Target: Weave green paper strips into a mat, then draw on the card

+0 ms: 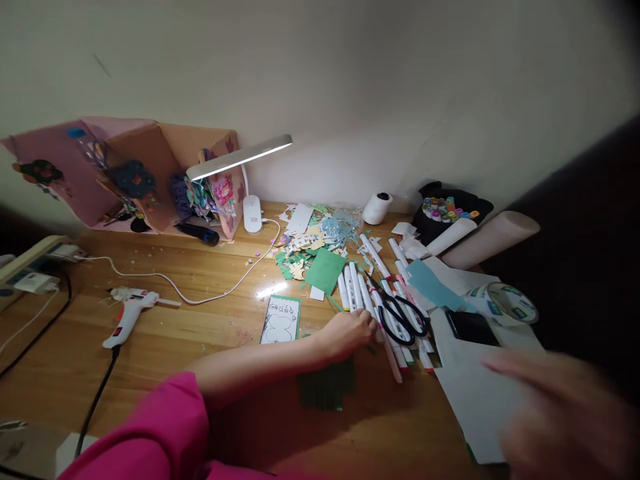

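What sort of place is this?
Probably a craft desk, perhaps at home: there's a glue gun, scissors lying over loose markers, and a pile of paper scraps.

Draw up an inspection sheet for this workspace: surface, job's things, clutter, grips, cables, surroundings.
Surface: wooden table, flecked with small bits.
Job's things: markers, black scissors lying on them; card with a flower outline, left of them.
Clutter: heaped paper scraps, green sheet at their near edge.
Grips: left grip at the markers, hold unclear; right grip blurred near white paper, contact unclear.
Cables: white cable from the lamp; black cord from the glue gun.
Surroundings: lamp lit, pink box, pale wall.
Co-workers: nothing seen.
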### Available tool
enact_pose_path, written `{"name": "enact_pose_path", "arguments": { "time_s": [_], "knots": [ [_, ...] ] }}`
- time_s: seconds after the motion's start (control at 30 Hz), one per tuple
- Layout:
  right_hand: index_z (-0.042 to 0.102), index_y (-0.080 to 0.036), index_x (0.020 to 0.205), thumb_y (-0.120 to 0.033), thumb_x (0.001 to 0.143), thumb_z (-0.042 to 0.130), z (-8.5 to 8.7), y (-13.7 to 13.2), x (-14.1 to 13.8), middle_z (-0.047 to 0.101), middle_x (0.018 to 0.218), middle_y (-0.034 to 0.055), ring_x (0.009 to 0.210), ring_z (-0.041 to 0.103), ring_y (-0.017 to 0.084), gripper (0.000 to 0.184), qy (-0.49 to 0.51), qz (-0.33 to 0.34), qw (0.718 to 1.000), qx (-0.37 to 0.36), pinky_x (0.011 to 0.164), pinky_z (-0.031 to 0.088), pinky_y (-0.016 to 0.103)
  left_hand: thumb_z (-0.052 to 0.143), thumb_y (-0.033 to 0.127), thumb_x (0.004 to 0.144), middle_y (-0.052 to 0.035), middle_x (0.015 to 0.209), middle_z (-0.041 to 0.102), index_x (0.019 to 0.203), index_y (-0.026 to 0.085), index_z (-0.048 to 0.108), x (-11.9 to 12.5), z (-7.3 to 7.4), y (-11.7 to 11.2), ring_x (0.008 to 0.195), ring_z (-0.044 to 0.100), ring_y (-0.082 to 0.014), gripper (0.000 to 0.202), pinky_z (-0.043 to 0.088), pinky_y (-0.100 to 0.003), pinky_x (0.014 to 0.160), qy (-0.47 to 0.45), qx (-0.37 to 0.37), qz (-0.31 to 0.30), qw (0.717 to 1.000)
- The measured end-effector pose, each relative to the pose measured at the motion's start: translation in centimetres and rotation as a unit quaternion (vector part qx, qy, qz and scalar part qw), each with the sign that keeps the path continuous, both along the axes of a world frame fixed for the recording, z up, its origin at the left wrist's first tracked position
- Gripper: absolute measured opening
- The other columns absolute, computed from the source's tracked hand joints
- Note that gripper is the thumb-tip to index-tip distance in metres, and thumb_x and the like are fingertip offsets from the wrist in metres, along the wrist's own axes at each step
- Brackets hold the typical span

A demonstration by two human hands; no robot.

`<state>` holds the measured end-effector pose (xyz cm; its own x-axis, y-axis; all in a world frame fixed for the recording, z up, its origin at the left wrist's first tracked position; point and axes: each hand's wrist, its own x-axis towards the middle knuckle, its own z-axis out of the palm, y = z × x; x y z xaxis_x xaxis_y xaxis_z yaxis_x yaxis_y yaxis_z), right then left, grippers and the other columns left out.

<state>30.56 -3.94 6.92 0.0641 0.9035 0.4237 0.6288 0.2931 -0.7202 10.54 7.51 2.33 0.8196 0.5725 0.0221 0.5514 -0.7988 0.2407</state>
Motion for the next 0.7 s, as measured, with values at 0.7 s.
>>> {"name": "enact_pose_path", "arguments": {
  "time_s": [0.7],
  "knots": [
    [0.044, -0.023, 0.062, -0.037, 0.082, 0.049, -6.7, 10.9, -8.9, 0.055, 0.058, 0.0057, 0.059, 0.052, 0.021, 0.025, -0.184, -0.142, 0.968, -0.094, 0.053, 0.034, 0.03, 0.037, 0.029, 0.097, -0.0045, 0.087, 0.066, 0.089, 0.021, 0.059, -13.5, -0.2, -4.1, 0.079, 0.063, -0.0188, 0.025, 0.048, -0.028, 0.069, -0.297, -0.133, 0.288, 0.901]
  ]
}}
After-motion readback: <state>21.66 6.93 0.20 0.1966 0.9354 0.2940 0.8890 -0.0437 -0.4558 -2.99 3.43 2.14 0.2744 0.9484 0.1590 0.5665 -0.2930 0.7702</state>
